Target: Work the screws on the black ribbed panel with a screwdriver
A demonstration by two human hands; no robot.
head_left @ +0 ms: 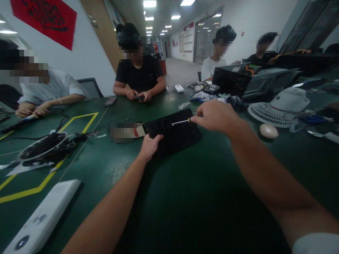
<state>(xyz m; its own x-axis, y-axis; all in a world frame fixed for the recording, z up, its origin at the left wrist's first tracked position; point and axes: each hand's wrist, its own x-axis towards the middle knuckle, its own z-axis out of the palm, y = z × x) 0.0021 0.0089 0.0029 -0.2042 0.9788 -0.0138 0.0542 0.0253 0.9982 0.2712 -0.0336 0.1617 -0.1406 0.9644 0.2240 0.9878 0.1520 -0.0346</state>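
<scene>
Holding one screwdriver [181, 122] over one black panel [176, 135]

"What's the panel [174, 137] like?"
"Black, flat, rectangular, set askew."
"And the screwdriver [181, 122]?"
"Thin metal shaft, pointing sideways over the panel, tip near the middle; yellow shows by the handle. Contact unclear."
</scene>
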